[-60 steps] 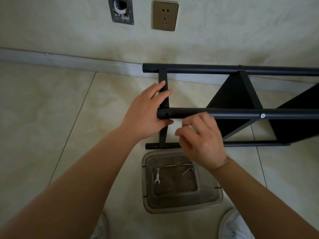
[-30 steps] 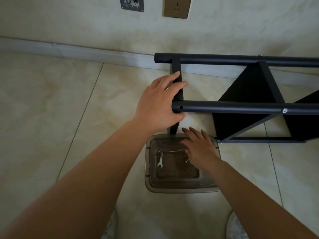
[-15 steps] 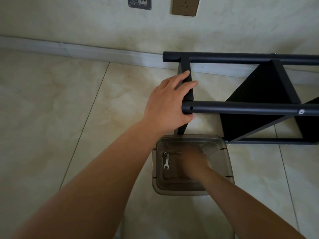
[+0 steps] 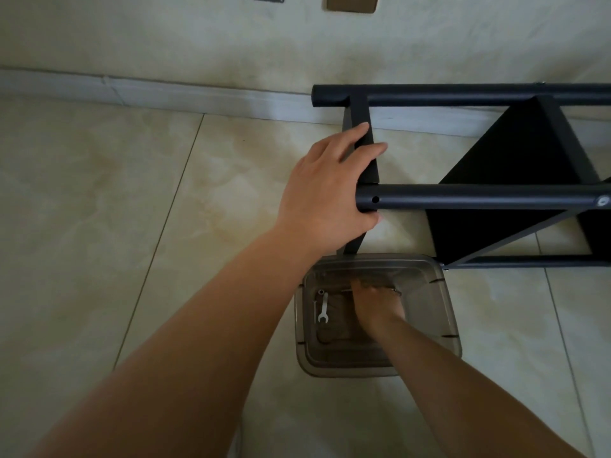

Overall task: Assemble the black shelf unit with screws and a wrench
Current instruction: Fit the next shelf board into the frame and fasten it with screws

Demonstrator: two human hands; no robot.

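Shelf unit point(image 4: 515, 180): black, lying on its side on the floor point(image 4: 99, 209), reaching rightward from the left hand and out of frame. Two long round posts run side by side; a flat crossbar point(image 4: 363, 133) joins their near ends. Panels already stand between the posts to the right, so the frame looks partly built.

Near post point(image 4: 479, 200): its end sits against the left palm. An empty screw hole point(image 4: 375, 200) shows just right of the thumb side of that hand; judged the joint now awaiting a fastener. Farther right along the same post, a pale fitted screw head point(image 4: 602, 201) marks a joint already done.

Plastic bin point(image 4: 429, 309): smoky, see-through, on the floor directly below the left hand and around the right hand. Holds the loose hardware.

Left hand point(image 4: 327, 193): fingers fairly straight, laid over the crossbar, thumb under the post end; steadies the frame, not a tight clasp.

Right hand point(image 4: 377, 309): down inside the bin, blurred; fingers reach toward the bin's far wall. Whether it has hold of anything cannot be told.

Wrench point(image 4: 323, 309): small, silver, flat on the bin bottom just left of the right hand, untouched.

Screws point(image 4: 395, 290): thin metal pieces at the right fingertips, too blurred to count.

Remaining, as judged: fetch a screw, seat it in the open hole, tighten with the wrench; other joints lie out of view.
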